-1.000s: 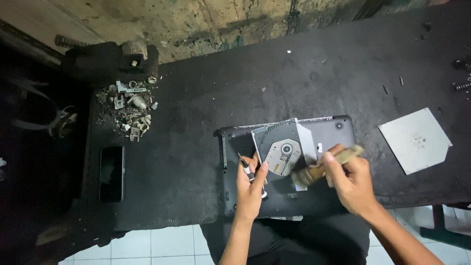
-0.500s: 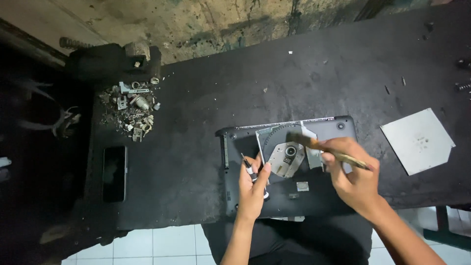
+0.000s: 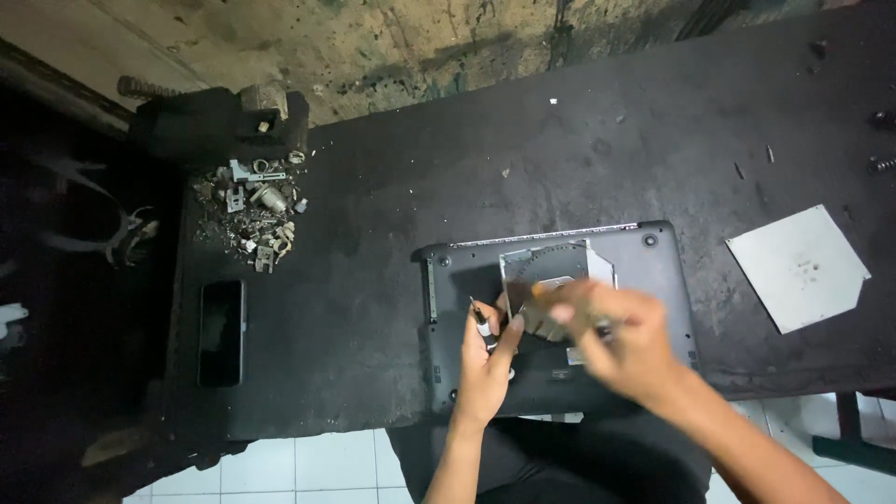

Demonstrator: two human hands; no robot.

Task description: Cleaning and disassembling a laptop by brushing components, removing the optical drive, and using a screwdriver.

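Note:
A dark laptop base [image 3: 653,271] lies upside down near the table's front edge. On it rests an opened silver optical drive [image 3: 558,266]. My left hand [image 3: 485,359] is on the laptop's left part, just left of the drive, and holds a small screwdriver [image 3: 479,315] with its tip pointing up. My right hand [image 3: 621,341] is motion-blurred over the drive's lower right. It grips a wooden-handled brush [image 3: 551,297], which is itself blurred and reaches toward the drive's middle.
A grey metal cover plate [image 3: 798,266] lies to the right of the laptop. A black phone [image 3: 222,331] lies at the left. Behind it are a pile of small metal scraps [image 3: 254,210] and a dark bench vise [image 3: 219,121]. Loose screws [image 3: 882,166] are at the far right edge.
My right hand has swept the brush leftward and down over the drive and is now blurred. My left hand has stayed by the drive with the screwdriver.

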